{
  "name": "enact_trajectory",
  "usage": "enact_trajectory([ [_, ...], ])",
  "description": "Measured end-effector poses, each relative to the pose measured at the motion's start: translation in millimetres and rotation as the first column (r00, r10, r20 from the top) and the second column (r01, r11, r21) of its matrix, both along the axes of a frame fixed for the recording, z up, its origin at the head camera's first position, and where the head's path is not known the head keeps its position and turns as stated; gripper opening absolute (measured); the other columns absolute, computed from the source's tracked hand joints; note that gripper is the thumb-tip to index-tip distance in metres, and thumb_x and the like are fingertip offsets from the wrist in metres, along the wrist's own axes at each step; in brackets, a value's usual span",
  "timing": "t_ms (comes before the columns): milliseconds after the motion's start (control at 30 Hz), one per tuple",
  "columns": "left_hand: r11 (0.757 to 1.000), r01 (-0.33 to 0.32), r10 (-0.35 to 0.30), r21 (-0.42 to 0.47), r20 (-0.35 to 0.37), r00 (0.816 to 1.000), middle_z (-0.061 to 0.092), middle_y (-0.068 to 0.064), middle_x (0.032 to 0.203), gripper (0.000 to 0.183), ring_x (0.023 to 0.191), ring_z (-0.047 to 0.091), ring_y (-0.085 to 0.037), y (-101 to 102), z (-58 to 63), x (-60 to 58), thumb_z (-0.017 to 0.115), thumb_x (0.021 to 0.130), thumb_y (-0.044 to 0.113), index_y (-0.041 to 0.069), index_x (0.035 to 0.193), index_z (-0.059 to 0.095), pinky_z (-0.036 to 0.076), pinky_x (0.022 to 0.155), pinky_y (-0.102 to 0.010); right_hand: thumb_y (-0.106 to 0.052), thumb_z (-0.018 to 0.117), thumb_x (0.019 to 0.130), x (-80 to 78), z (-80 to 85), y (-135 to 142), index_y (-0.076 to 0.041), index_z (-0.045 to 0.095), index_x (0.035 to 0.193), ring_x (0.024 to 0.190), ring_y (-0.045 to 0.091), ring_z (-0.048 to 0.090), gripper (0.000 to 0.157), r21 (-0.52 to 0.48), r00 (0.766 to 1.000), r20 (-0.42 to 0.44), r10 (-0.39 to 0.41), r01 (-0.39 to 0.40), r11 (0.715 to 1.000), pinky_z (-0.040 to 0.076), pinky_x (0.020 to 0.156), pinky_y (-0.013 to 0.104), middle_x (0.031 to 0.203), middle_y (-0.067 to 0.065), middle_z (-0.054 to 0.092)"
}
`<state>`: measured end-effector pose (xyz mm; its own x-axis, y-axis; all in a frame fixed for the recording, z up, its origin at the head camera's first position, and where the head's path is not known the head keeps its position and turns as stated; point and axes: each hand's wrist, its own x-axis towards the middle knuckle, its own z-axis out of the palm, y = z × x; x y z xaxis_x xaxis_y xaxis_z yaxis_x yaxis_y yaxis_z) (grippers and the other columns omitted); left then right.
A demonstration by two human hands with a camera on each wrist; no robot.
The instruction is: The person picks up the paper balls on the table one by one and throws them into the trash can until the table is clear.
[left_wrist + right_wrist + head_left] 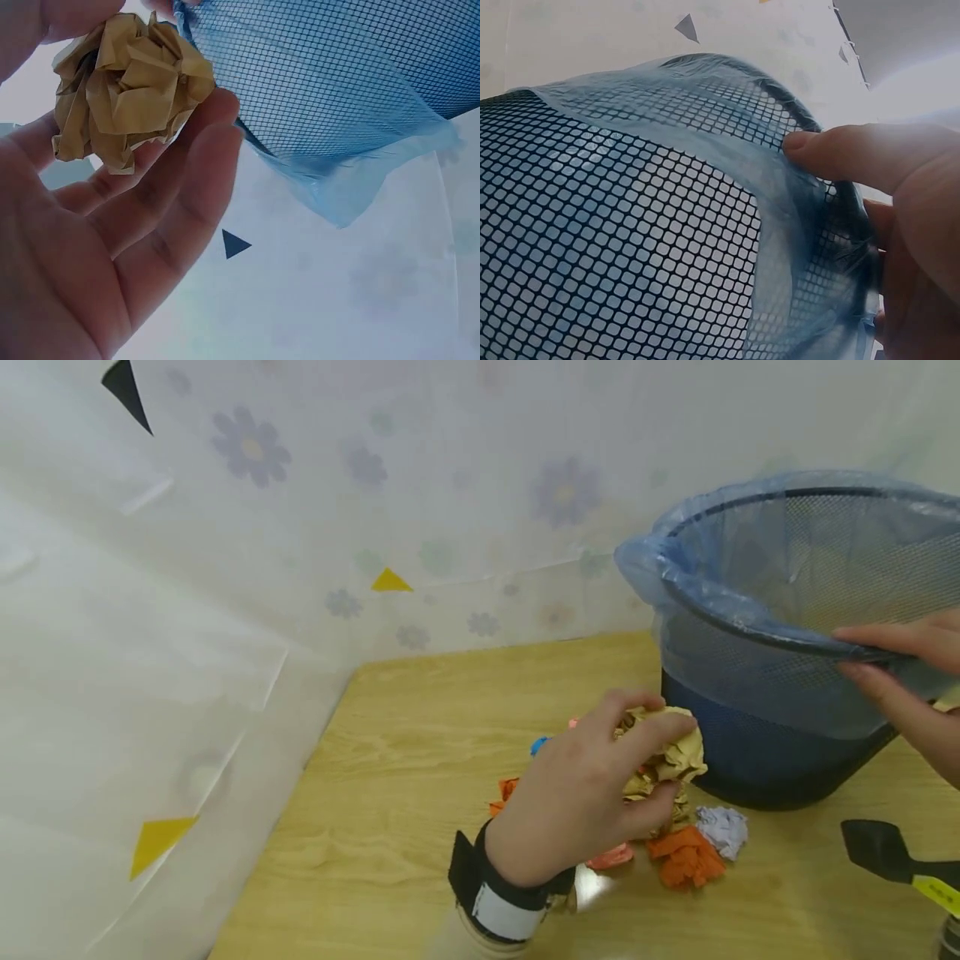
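My left hand holds a crumpled ball of tan paper between thumb and fingers, beside the bin's near left side. In the left wrist view the paper ball sits at the curled fingers, with the bin's mesh behind. A dark mesh waste bin, tilted and lined with a thin blue plastic bag, stands at the right. My right hand pinches its rim and the bag folded over it; in the right wrist view the thumb presses on the bag-covered mesh.
Crumpled paper lies under and around my left hand: an orange ball, a white ball, a pink piece and a blue bit. A black tool with a yellow label lies at right. Flower-patterned sheeting walls the wooden table.
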<state>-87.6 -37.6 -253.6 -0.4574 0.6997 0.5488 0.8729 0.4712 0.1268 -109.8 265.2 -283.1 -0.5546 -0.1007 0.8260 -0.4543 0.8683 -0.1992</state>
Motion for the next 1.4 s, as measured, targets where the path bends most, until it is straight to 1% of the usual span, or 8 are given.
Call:
enact_trajectory([
  [200, 0.996, 0.012, -0.013, 0.088, 0.011, 1.000, 0.044, -0.007, 0.123, 0.047, 0.074, 0.048, -0.005, 2.4, 2.8, -6.1, 0.067, 0.084, 0.022, 0.015, 0.127, 0.049, 0.035, 0.060, -0.006, -0.015, 0.070, 0.082, -9.0, -5.5, 6.2, -0.006, 0.070, 0.109, 0.087, -0.017, 0.040, 0.028, -0.026, 0.998, -0.026, 0.063, -0.064, 0.998, 0.025, 0.073, 0.007, 0.083, 0.021, 0.065],
  [300, 0.987, 0.028, -0.026, 0.159, -0.016, 1.000, 0.044, -0.009, 0.125, 0.049, 0.079, 0.051, -0.006, 4.6, 1.4, -11.6, 0.068, 0.084, 0.021, 0.014, 0.127, 0.047, 0.038, 0.066, -0.006, -0.013, 0.075, 0.076, -18.1, -17.1, 20.1, -0.013, 0.070, 0.111, 0.080, 0.001, 0.051, 0.035, 0.022, 0.998, -0.038, 0.045, -0.044, 0.999, 0.027, 0.074, 0.014, 0.081, 0.016, 0.066],
  [400, 0.968, 0.059, -0.052, 0.243, -0.037, 0.998, 0.044, -0.011, 0.127, 0.048, 0.082, 0.053, -0.008, 7.3, -0.7, -17.5, 0.069, 0.083, 0.018, 0.010, 0.124, 0.046, 0.040, 0.073, -0.007, -0.012, 0.079, 0.071, -25.7, -27.3, 31.3, -0.020, 0.068, 0.116, 0.079, 0.024, 0.055, 0.046, 0.091, 0.999, -0.019, 0.026, -0.024, 0.996, 0.031, 0.091, 0.026, 0.087, 0.010, 0.067],
  [500, 0.954, 0.081, -0.071, 0.289, -0.044, 0.996, 0.043, -0.011, 0.128, 0.049, 0.083, 0.052, -0.007, 9.5, -2.8, -22.8, 0.070, 0.082, 0.016, 0.007, 0.123, 0.044, 0.041, 0.076, -0.008, -0.022, 0.075, 0.077, -21.9, -23.3, 20.7, -0.018, 0.067, 0.117, 0.083, 0.035, 0.052, 0.040, 0.100, 1.000, 0.011, 0.014, -0.015, 0.995, 0.023, 0.105, 0.044, 0.089, 0.012, 0.066],
  [567, 0.948, 0.088, -0.078, 0.307, -0.044, 0.996, 0.043, -0.010, 0.128, 0.051, 0.082, 0.051, -0.008, 10.6, -3.9, -25.8, 0.071, 0.082, 0.015, 0.007, 0.122, 0.041, 0.041, 0.075, -0.009, -0.039, 0.064, 0.086, -14.4, -14.3, 3.8, -0.012, 0.069, 0.113, 0.087, 0.037, 0.051, 0.038, 0.080, 1.000, 0.012, 0.019, -0.020, 0.997, 0.018, 0.107, 0.047, 0.089, 0.015, 0.066],
  [700, 0.928, 0.109, -0.096, 0.358, -0.055, 0.994, 0.044, -0.012, 0.128, 0.055, 0.083, 0.050, -0.009, 12.0, -4.2, -31.9, 0.072, 0.080, 0.012, 0.006, 0.123, 0.039, 0.041, 0.073, -0.010, -0.063, 0.035, 0.091, -1.2, 7.4, -30.0, 0.001, 0.069, 0.099, 0.078, 0.038, 0.049, 0.073, 0.050, 0.999, -0.032, 0.022, -0.020, 0.999, 0.018, 0.107, 0.048, 0.080, 0.023, 0.062],
  [1133, 0.819, 0.163, -0.157, 0.550, -0.059, 0.986, 0.042, -0.016, 0.129, 0.056, 0.104, 0.051, -0.020, 13.0, 3.7, -51.8, 0.073, 0.077, 0.001, 0.006, 0.121, 0.040, 0.046, 0.071, -0.015, -0.061, 0.034, 0.093, -1.7, 17.6, -46.5, 0.000, 0.070, 0.095, 0.072, 0.034, 0.051, 0.071, 0.090, 0.998, -0.062, 0.017, -0.011, 0.996, 0.020, 0.106, 0.049, 0.075, 0.020, 0.062],
  [1400, 0.842, 0.175, -0.162, 0.510, -0.071, 0.984, 0.041, -0.014, 0.128, 0.052, 0.104, 0.047, -0.016, 24.8, 27.5, -69.3, 0.072, 0.081, 0.009, 0.006, 0.124, 0.042, 0.044, 0.071, -0.013, -0.059, 0.036, 0.093, -3.9, 19.5, -48.2, 0.001, 0.070, 0.093, 0.072, 0.034, 0.052, 0.069, 0.092, 0.995, -0.090, 0.049, -0.041, 0.995, 0.020, 0.105, 0.049, 0.072, 0.020, 0.062],
])
